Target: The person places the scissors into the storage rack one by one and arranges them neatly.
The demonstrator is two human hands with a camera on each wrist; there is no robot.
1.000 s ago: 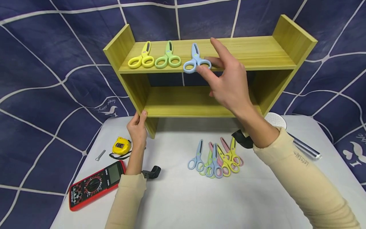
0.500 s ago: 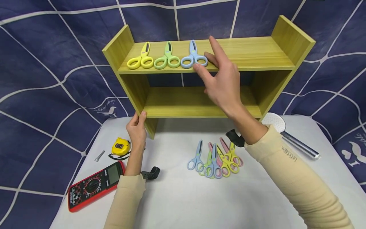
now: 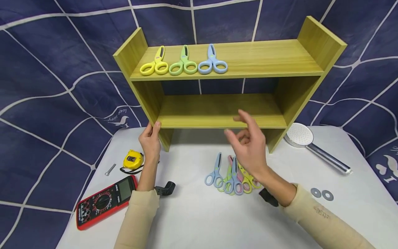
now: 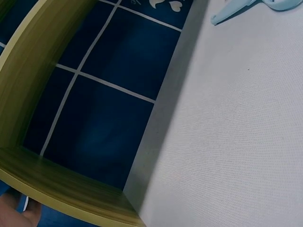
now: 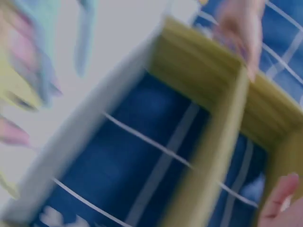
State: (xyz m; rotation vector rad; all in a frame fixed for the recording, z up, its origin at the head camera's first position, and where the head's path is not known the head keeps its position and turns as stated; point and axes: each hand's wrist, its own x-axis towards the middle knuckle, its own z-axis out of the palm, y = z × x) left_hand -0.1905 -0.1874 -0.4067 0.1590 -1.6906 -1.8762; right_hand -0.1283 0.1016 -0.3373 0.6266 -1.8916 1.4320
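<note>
My left hand grips the left side panel of the wooden shelf at its lower board, thumb on the front edge. My right hand is in the air before the lower board, fingers loosely bent and holding nothing. On the top board lie yellow scissors, green scissors and light blue scissors, side by side with blades pointing back. A pile of blue, green, pink and yellow scissors lies on the table, partly hidden by my right hand. The right wrist view is blurred.
At left on the white table lie a yellow tape measure, a bolt and a red multimeter. A shower head lies at right, with two washers nearer the front.
My right hand set the light blue scissors on the top board beside the green ones, let go and came down toward the pile. My left hand stayed on the shelf.
</note>
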